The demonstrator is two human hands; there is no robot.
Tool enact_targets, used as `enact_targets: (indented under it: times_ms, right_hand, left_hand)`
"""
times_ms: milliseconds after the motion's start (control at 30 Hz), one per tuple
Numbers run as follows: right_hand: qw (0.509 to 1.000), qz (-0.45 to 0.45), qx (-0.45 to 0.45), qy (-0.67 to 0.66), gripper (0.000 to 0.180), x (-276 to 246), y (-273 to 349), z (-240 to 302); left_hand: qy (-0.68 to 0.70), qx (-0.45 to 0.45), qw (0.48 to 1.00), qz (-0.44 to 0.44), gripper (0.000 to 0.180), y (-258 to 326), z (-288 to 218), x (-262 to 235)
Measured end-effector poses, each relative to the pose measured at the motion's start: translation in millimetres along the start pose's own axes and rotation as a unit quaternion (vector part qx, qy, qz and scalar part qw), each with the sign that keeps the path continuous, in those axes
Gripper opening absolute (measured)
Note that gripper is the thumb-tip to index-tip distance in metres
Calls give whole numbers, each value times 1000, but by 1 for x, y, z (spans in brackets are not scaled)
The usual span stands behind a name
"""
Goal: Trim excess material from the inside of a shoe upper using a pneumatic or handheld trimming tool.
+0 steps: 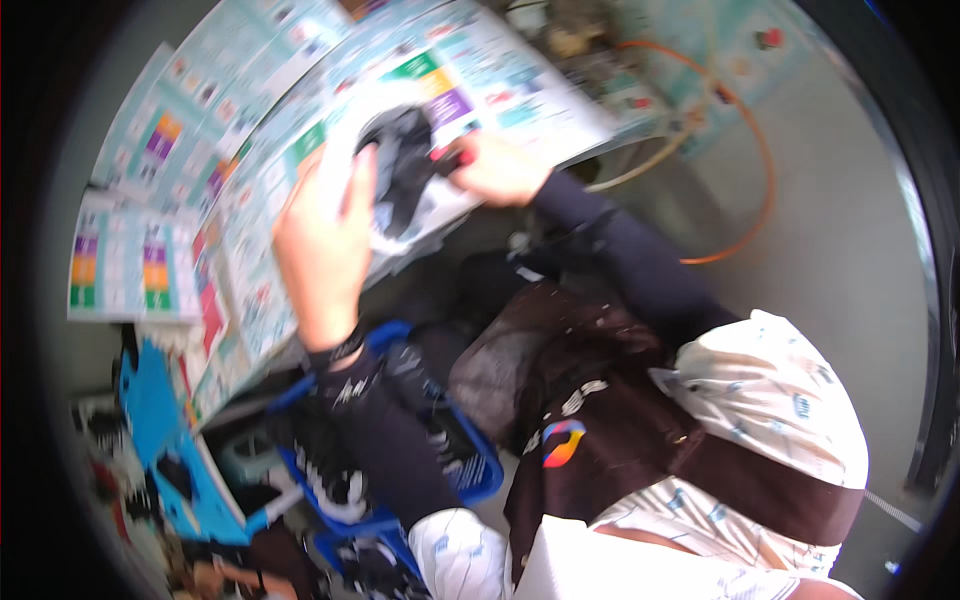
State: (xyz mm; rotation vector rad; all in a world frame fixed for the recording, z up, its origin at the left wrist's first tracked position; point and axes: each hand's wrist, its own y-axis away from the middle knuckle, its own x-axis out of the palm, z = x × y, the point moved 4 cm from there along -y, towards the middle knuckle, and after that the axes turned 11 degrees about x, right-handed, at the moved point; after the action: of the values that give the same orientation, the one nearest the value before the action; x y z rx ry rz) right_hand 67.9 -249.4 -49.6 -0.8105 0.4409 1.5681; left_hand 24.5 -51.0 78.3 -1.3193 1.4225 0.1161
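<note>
Over the sheet-covered table, my left hand (325, 245) grips the left side of a dark grey and black piece (400, 165) that looks like cloth. Its thumb lies along the piece's left edge, while the other fingers are partly lost in glare. At the right side of the piece, my right hand (500, 170) is closed around a small red and black tool (455, 160), whose kind is too blurred to name. Bright white light washes out the surface around the dark piece.
Printed sheets cover the table (265, 280). A blue basket (485, 470) with black items stands below my left forearm. Light blue box-like things (165, 440) are at the left. An orange hose (768, 170) curves at the right, above the grey floor (830, 260).
</note>
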Motion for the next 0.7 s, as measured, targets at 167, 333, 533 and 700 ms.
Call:
enact_targets:
  times_ms: [167,333,533,700]
  right_hand:
    - [996,15,54,-69,24,11,6,4]
    - [987,-33,141,-76,27,-3,16,1]
    - [986,-47,137,-78,23,-10,18,-2]
    - [987,-42,134,-77,23,-8,17,-1]
  left_hand:
    - [-24,2,1000,-9,42,-2,-1,0]
    - [-26,-22,999,18,43,1,0,7]
    - [-26,2,1000,15,45,-4,-5,11]
    - [-28,3,999,16,46,-4,-5,10]
